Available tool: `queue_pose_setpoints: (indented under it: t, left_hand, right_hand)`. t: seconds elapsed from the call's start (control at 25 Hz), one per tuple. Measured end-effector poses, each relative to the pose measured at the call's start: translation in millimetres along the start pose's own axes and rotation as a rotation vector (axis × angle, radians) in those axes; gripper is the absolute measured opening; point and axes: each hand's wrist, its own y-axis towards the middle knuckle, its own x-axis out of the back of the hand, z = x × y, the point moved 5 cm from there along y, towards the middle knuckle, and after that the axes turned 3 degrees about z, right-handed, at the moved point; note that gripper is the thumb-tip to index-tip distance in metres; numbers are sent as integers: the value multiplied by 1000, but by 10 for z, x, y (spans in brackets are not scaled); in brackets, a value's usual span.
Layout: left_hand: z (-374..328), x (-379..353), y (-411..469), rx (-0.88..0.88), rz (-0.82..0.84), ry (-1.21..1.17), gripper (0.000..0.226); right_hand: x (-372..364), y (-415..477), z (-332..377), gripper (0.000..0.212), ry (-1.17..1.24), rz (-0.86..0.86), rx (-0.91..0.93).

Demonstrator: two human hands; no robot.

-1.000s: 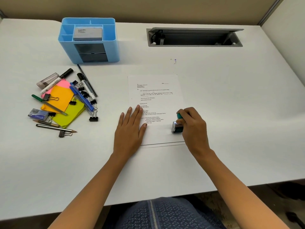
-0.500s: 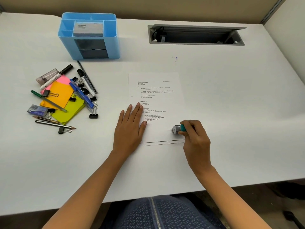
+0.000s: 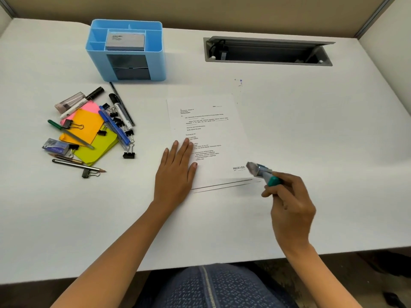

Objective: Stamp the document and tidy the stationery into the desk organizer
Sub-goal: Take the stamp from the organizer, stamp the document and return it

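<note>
the left hand (image 3: 175,172) lies flat, pinning the document (image 3: 206,130) at its 7 o'clock corner so it cannot slide; the right hand (image 3: 289,196) grips the stamp (image 3: 260,171), tilted up at the 4 o'clock corner beside the mark (image 3: 238,168).

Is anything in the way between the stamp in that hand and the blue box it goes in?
No, nothing visible. The stamp, held in the right hand, only has flat paper and bare desk between it and the blue box. The pens and clips lie off to the left.
</note>
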Motion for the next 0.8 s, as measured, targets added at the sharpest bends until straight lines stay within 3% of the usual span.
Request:
queue_pose_setpoints:
  t: [0.36, 0.52, 0.8]
  left_hand:
    - [-6, 4, 0, -4, 14, 19, 53]
    - [-20, 4, 5, -29, 32, 86, 54]
    - [-11, 12, 47, -76, 76, 90, 55]
  right_hand:
    - [180, 270, 26, 27, 90, -181, -101]
    - [120, 418, 114, 20, 150, -224, -77]
    - [-134, 790, 361, 36, 430, -165, -99]
